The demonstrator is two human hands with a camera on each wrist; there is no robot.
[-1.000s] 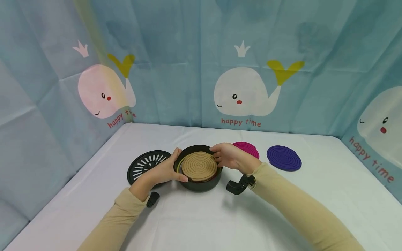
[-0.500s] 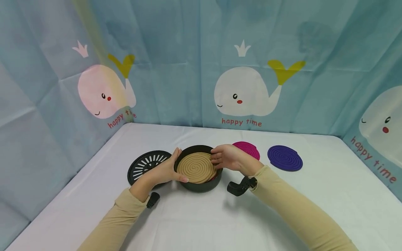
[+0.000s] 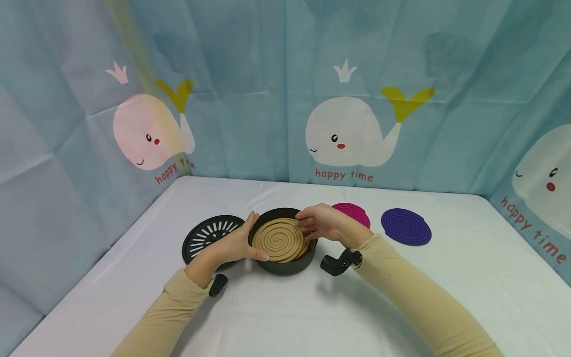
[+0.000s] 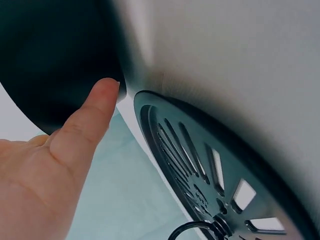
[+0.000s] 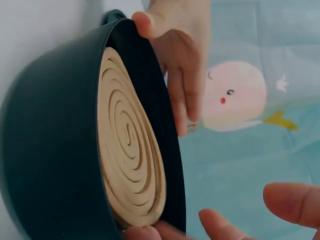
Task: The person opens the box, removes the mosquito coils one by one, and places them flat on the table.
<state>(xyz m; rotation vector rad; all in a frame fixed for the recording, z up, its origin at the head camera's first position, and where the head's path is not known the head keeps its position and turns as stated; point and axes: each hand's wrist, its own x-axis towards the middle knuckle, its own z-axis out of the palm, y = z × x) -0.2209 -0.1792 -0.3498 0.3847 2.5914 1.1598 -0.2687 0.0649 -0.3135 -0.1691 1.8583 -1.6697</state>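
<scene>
A round black mosquito coil holder (image 3: 285, 269) stands on the table, with a tan mosquito coil (image 3: 278, 240) lying inside it. A sliver of red shows beneath the coil's right edge. My left hand (image 3: 234, 244) grips the holder's left side, thumb at the front rim and fingers along the outer wall, as the right wrist view shows. From the right, my right hand (image 3: 323, 223) reaches over the rim. One of its fingertips (image 5: 142, 233) touches the coil's edge, while the thumb (image 5: 292, 202) stands well apart.
A black slotted lid (image 3: 213, 237) with a ring handle lies left of the holder, partly behind the left hand. Behind the right hand is a pink coil (image 3: 352, 214), and a purple coil (image 3: 406, 226) lies farther right. A whale-print curtain (image 3: 250, 134) hangs behind the white table.
The tan coil has shifted left inside the holder and now sits against its left side. My right fingers have followed slightly leftward; the left hand keeps its grip.
</scene>
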